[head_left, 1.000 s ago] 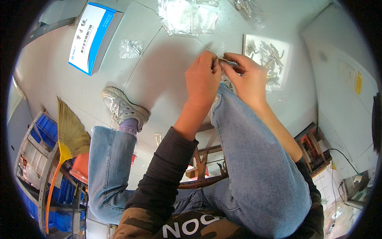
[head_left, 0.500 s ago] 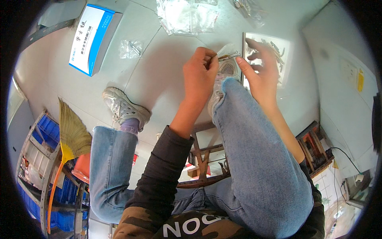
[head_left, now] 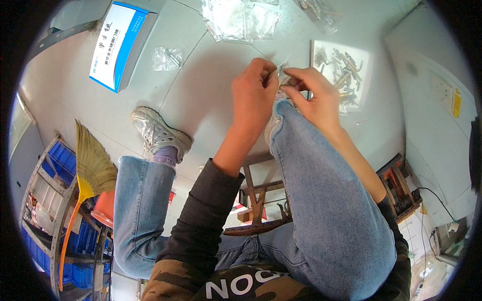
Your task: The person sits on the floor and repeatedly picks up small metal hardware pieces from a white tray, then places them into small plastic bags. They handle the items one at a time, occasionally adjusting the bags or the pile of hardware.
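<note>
Pinching a small shiny piece (head_left: 283,67) in left hand (head_left: 255,94), upper centre of frame, with grip nearly closed; cannot tell any hold in right hand (head_left: 316,98), slightly parted just beside. Could drop to floor (head_left: 208,93) through loosened pinch.

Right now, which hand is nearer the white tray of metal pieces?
Right. The right hand hides the white tray at its lower-left corner; the left hand sits farther left.

Both the person's forearms (head_left: 355,158) stretch forward, nearly meeting at the hands. I see the left hand (head_left: 255,94) curled inward, the right hand (head_left: 316,96) facing it, thumb and forefinger bent.
</note>
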`<state>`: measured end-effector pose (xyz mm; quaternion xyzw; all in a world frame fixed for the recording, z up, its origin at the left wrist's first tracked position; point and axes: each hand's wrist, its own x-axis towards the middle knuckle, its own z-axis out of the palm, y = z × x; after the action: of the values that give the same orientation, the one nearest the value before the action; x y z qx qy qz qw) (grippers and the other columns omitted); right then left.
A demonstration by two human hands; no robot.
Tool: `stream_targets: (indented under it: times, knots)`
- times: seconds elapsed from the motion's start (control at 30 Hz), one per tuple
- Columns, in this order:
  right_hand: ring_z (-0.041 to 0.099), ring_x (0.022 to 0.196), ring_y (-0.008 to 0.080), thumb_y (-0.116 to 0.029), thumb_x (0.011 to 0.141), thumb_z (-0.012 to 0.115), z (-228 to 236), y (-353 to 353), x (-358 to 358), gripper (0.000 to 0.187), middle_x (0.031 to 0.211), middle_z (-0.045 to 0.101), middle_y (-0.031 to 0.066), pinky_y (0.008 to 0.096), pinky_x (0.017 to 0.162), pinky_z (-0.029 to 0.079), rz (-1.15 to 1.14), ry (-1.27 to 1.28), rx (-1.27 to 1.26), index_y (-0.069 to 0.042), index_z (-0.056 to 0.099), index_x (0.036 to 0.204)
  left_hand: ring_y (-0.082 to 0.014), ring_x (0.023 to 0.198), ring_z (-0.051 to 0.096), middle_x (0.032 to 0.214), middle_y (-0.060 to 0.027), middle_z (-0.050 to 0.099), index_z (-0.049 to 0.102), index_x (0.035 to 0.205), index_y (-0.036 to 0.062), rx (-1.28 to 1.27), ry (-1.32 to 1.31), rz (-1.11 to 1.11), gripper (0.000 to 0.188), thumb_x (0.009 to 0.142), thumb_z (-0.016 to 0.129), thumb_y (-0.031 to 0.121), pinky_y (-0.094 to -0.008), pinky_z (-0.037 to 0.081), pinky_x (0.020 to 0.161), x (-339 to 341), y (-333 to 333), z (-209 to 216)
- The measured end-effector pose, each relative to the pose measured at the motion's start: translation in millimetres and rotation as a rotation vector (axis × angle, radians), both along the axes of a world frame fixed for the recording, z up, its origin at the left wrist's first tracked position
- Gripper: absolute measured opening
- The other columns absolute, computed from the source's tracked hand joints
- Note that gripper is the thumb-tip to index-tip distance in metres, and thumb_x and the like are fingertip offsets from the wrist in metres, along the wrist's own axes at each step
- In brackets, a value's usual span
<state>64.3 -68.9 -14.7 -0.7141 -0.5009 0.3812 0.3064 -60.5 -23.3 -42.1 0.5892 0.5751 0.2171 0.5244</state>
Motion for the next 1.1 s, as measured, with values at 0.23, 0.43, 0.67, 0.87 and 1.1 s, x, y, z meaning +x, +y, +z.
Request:
stream_targets:
  times: [0.23,0.43,0.67,0.87,1.1]
  knots:
    - [0.056,0.072,0.0172,-0.008,0.074,0.064,3,15,16,0.024,0.085,0.058,0.0073,0.0259,0.062,0.046,0.183,-0.061,0.091,-0.007,0.061,0.098,-0.0143,0.072,0.060,0.077,-0.0099,0.061,0.056,0.083,-0.0017,-0.142,-0.225,-0.092,0.011,0.074,0.061,0.003,-0.0243,0.047,0.069,-19,14,-2]
    - [0.052,0.060,0.0110,-0.012,0.077,0.063,7,17,15,0.017,0.073,0.061,0.0080,0.0241,0.054,0.041,-0.009,0.240,-0.294,-0.003,0.063,0.092,-0.0130,0.076,0.060,0.081,-0.0088,0.063,0.058,0.087,-0.0020,-0.420,-0.416,-0.099,0.014,0.076,0.062,0.006,-0.0244,0.047,0.069,-30,24,12]
    - [0.051,0.060,0.0091,-0.012,0.077,0.064,10,10,11,0.016,0.071,0.061,0.0048,0.0232,0.057,0.042,-0.001,0.147,-0.145,-0.002,0.063,0.089,-0.0123,0.076,0.059,0.081,-0.0051,0.063,0.062,0.088,0.0031,-0.049,-0.124,-0.294,0.014,0.075,0.065,0.008,-0.0258,0.047,0.068,-26,20,13]
    - [0.051,0.067,0.0087,-0.012,0.077,0.062,17,14,4,0.014,0.075,0.062,0.0035,0.0220,0.063,0.042,-0.046,0.113,-0.180,-0.001,0.062,0.086,-0.0234,0.072,0.059,0.078,-0.0080,0.060,0.061,0.083,0.0054,0.212,-0.089,-0.318,0.013,0.071,0.064,0.006,-0.0296,0.046,0.063,-25,22,17]
    - [0.052,0.069,0.0092,-0.009,0.076,0.062,23,13,-2,0.014,0.077,0.061,0.0039,0.0223,0.065,0.042,-0.056,0.125,-0.132,0.001,0.060,0.085,-0.0257,0.074,0.057,0.078,-0.0093,0.057,0.057,0.086,0.0041,0.211,-0.164,-0.340,0.017,0.070,0.062,0.004,-0.0315,0.045,0.066,-27,21,14]
